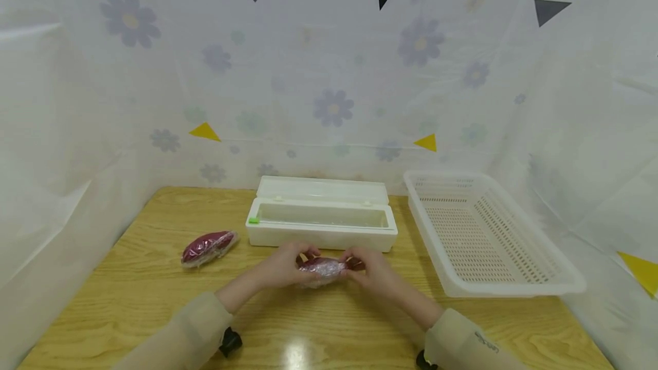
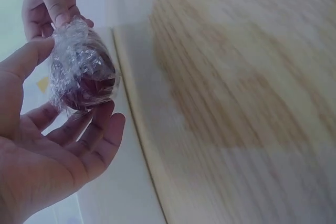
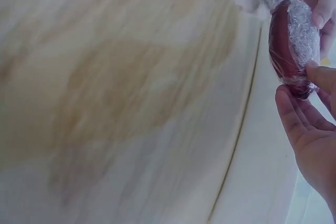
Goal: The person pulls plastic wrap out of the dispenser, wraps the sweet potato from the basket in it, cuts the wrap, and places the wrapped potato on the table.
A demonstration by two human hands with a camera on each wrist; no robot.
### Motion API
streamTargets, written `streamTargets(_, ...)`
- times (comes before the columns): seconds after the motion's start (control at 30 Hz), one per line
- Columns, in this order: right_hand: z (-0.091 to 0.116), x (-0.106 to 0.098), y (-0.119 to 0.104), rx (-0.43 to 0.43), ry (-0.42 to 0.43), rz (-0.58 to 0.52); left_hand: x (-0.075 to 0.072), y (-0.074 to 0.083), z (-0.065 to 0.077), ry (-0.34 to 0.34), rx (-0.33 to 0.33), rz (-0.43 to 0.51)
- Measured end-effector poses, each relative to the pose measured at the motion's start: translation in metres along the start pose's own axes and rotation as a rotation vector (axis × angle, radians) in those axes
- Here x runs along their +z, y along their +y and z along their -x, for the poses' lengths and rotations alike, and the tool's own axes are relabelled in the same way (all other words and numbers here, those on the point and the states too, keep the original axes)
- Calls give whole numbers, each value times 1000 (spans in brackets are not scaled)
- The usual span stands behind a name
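Observation:
Between my two hands is a dark red sweet potato with tapered ends, wrapped in crinkled cling film. My left hand holds one end; in the left wrist view its thumb lies on the film and its fingers curve below. At the other end, my right hand pinches the film and the tip with thumb and fingers, as the right wrist view of the sweet potato shows. A second film-wrapped sweet potato lies on the table to the left.
Just behind the hands stands a white cling film dispenser, its lid raised and a green slider at its left end. A white perforated basket sits at the right. Patterned curtains enclose the wooden table.

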State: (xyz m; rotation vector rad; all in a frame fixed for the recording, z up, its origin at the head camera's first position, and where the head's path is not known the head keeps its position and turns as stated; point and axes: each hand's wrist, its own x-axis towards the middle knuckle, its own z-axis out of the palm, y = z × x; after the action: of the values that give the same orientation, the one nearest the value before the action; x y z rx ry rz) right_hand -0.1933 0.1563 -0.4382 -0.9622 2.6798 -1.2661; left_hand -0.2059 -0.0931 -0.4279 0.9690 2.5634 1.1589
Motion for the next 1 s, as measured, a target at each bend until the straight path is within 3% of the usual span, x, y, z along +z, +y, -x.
streamTargets(0.13,2,1,-10,-70,0,-8,-4,4,7,-35,-24,5)
streamTargets(0.27,3,1,-18,-109,-9,8,-9,8,17,-24,-52,20)
streamTargets(0.5,7,-9,-26,-120,59,37,-26,6,44,87,-142,-43)
streamTargets(0.73,17,-30,-24,-37,109,80,-45,0,69,208,-189,-126)
streamTargets(1.0,32,-46,-18,-1,162,111,-57,-8,92,328,-238,-328)
